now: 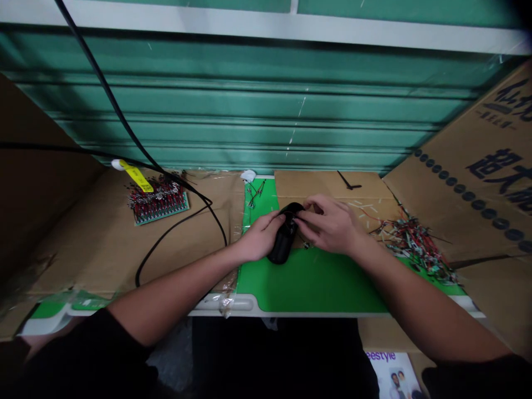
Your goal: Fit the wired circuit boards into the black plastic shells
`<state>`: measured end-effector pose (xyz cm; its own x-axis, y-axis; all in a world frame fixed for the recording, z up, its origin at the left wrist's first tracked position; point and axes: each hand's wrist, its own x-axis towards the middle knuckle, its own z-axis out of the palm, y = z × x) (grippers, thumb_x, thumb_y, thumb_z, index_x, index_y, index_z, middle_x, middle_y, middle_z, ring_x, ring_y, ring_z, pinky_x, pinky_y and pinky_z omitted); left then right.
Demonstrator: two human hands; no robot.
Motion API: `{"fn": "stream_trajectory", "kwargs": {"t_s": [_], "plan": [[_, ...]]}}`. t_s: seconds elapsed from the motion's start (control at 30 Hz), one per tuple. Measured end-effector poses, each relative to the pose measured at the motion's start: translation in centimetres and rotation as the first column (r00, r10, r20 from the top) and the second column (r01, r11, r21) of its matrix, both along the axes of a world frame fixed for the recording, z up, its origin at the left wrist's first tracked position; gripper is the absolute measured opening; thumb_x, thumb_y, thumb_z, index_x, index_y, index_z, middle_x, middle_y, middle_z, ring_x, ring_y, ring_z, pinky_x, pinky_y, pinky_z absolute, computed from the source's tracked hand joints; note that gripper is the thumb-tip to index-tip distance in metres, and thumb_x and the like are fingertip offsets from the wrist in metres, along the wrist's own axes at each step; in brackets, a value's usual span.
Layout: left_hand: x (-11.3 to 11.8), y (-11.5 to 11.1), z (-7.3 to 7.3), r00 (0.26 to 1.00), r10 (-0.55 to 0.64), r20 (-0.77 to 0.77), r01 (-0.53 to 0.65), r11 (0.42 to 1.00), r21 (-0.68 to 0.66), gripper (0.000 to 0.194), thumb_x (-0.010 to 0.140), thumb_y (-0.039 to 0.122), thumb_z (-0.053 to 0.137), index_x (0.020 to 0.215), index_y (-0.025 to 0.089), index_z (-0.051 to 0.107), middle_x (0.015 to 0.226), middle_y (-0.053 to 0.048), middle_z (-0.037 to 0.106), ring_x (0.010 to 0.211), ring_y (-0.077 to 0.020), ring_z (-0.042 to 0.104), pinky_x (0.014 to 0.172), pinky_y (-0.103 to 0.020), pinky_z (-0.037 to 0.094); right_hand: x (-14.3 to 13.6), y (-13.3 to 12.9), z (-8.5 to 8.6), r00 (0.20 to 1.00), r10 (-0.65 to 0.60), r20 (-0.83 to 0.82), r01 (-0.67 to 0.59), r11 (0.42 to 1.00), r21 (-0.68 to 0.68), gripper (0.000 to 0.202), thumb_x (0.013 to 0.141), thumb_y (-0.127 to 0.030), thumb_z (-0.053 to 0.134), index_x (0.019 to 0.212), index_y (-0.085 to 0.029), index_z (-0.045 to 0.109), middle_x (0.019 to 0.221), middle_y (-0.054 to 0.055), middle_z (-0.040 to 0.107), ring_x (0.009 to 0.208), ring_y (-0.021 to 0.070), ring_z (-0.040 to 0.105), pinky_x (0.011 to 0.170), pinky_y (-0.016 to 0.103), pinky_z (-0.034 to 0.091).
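A black rounded object, longer than it is wide, is held above the green table top in the middle. My left hand is closed on its left side, with the thumb on the upper face. My right hand is pinched at its upper right edge, over what look like thin wires. Whatever the right fingertips grip is too small to name. A small part with wire hangs just below the right fingers.
A board packed with red and black parts lies left on cardboard. Black cables cross the left side. At right is a heap of wired parts by a cardboard wall. Small wired parts lie behind the hands.
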<state>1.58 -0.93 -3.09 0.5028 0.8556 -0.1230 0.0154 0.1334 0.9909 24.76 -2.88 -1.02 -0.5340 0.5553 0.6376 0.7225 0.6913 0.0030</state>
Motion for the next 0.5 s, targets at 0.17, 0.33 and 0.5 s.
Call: {"fn": "stream_trajectory", "kwargs": {"t_s": [0.17, 0.33, 0.5], "plan": [[-0.01, 0.11, -0.12, 1.000, 0.029, 0.004, -0.029, 1.000, 0.009, 0.046, 0.093, 0.063, 0.066, 0.097, 0.018, 0.064, 0.079, 0.001, 0.057, 0.071, -0.0152, 0.048, 0.064, -0.029, 0.037, -0.02, 0.16, 0.70, 0.996, 0.076, -0.043, -0.081, 0.988, -0.129, 0.018, 0.103, -0.024, 0.061, 0.106, -0.020, 0.079, 0.111, 0.014, 0.065, 0.099, 0.0281, 0.067, 0.079, 0.043, 0.059], [-0.06, 0.17, 0.26, 0.999, 0.042, 0.018, -0.043, 0.999, 0.017, 0.047, 0.091, 0.064, 0.066, 0.098, 0.018, 0.064, 0.080, 0.001, 0.057, 0.073, -0.0158, 0.048, 0.066, -0.029, 0.038, -0.59, 0.07, 0.48, 0.947, 0.042, -0.318, -0.124, 0.963, -0.241, 0.014, 0.104, -0.021, 0.064, 0.111, -0.021, 0.076, 0.107, 0.010, 0.066, 0.091, 0.0223, 0.068, 0.078, 0.038, 0.060], [-0.17, 0.34, 0.20, 0.998, 0.055, -0.028, -0.053, 0.998, 0.041, 0.047, 0.091, 0.064, 0.065, 0.097, 0.018, 0.064, 0.079, 0.001, 0.057, 0.074, -0.0168, 0.049, 0.067, -0.030, 0.038, -0.84, -0.20, 0.47, 0.926, 0.022, -0.377, -0.145, 0.942, -0.302, 0.008, 0.104, -0.023, 0.069, 0.111, -0.023, 0.074, 0.105, 0.007, 0.072, 0.084, 0.0192, 0.068, 0.077, 0.035, 0.059]]}}
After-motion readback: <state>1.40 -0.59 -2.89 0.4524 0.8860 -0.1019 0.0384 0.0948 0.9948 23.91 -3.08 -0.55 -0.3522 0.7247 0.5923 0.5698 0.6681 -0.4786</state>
